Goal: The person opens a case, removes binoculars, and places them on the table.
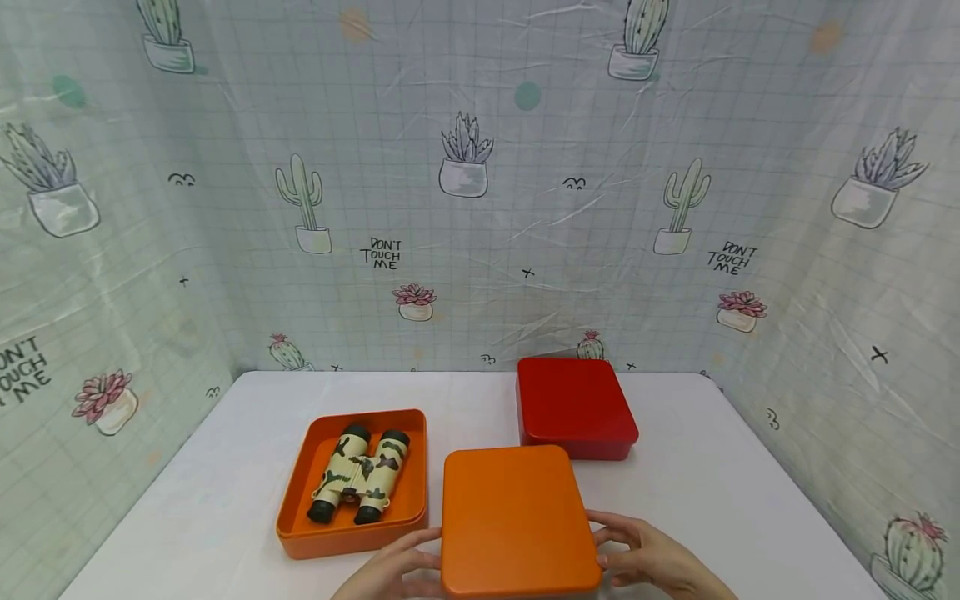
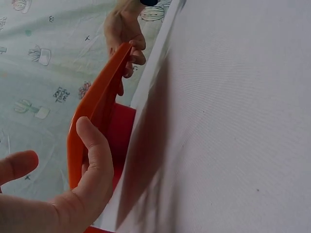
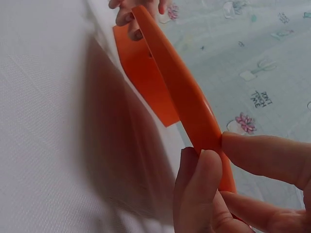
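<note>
An orange square lid (image 1: pixel 517 521) is held just above the white table, top face up, between my two hands. My left hand (image 1: pixel 397 568) holds its left edge; in the left wrist view one finger (image 2: pixel 97 155) presses along the rim while another digit stands apart from it. On the opposite edge, my right hand (image 1: pixel 652 557) grips the lid, its fingertips (image 3: pixel 209 167) pinching the rim in the right wrist view. Left of the lid sits an open orange box (image 1: pixel 296 547) with camouflage-patterned binoculars (image 1: pixel 362 473) lying inside.
A closed red box (image 1: pixel 576 404) stands at the back right, just behind the lid. The white table (image 1: pixel 712 475) meets a cactus-print curtain (image 1: pixel 525 217) at the back and on both sides. The lid casts a shadow on the tabletop in both wrist views.
</note>
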Demonstrator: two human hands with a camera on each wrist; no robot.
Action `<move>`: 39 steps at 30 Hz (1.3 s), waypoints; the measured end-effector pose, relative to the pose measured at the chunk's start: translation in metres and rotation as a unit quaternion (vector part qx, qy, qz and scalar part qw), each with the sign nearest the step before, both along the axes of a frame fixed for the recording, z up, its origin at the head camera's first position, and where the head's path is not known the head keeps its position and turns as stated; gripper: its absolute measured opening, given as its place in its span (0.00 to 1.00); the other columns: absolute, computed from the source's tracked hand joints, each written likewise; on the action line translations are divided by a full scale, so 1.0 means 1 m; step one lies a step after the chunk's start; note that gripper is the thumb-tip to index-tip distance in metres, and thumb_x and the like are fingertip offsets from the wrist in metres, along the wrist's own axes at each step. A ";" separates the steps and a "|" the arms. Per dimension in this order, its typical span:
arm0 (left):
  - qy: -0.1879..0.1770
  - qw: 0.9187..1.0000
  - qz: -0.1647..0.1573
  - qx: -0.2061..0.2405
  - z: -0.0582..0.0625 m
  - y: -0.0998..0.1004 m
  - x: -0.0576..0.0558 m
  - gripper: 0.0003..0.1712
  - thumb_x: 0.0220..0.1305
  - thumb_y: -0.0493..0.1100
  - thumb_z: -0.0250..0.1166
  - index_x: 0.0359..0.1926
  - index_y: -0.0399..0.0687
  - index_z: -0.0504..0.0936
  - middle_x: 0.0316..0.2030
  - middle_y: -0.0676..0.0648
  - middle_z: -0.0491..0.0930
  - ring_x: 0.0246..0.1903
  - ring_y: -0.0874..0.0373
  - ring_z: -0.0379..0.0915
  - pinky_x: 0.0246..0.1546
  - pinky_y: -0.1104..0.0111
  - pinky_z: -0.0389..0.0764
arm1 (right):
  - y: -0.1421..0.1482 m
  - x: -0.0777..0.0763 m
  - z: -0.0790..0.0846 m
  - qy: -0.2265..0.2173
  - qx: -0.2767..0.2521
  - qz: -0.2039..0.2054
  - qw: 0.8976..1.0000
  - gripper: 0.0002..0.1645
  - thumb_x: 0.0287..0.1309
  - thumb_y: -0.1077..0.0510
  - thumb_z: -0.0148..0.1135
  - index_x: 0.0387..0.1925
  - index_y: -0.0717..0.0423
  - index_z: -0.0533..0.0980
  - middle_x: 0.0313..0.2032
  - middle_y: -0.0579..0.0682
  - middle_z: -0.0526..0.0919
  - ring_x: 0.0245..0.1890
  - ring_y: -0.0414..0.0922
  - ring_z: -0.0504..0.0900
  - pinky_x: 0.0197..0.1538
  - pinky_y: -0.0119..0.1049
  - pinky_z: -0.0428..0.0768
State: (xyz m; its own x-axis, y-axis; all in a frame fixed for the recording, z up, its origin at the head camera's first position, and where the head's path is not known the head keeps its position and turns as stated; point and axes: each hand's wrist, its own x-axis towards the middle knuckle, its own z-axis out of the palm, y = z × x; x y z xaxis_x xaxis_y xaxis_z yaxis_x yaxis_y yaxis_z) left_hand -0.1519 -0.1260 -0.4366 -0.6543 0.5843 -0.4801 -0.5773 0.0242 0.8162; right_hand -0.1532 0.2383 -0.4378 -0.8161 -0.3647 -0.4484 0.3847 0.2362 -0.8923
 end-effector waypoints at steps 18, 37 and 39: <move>-0.056 0.995 -0.004 0.082 -0.011 -0.006 -0.002 0.39 0.64 0.48 0.44 0.66 0.31 0.38 0.55 0.38 0.65 0.46 0.53 0.73 0.58 0.58 0.68 | -0.003 -0.001 -0.005 -0.043 -0.032 -0.019 0.998 0.44 0.50 0.57 0.63 0.65 0.60 0.53 0.47 0.50 0.74 0.35 0.41 0.76 0.44 0.30 0.78; -0.070 0.995 -0.011 0.074 -0.013 -0.008 -0.004 0.41 0.64 0.47 0.43 0.65 0.28 0.32 0.62 0.27 0.49 0.48 0.51 0.72 0.60 0.56 0.65 | -0.011 -0.002 -0.016 -0.038 0.019 -0.042 0.998 0.49 0.42 0.52 0.67 0.64 0.59 0.56 0.45 0.50 0.77 0.35 0.42 0.77 0.43 0.31 0.79; -0.077 0.994 -0.011 0.076 -0.013 -0.007 -0.003 0.42 0.64 0.47 0.43 0.65 0.28 0.31 0.63 0.27 0.45 0.49 0.51 0.72 0.60 0.56 0.65 | -0.012 -0.002 -0.017 -0.032 0.035 -0.045 0.998 0.49 0.41 0.51 0.68 0.64 0.58 0.57 0.45 0.50 0.77 0.35 0.42 0.77 0.43 0.32 0.79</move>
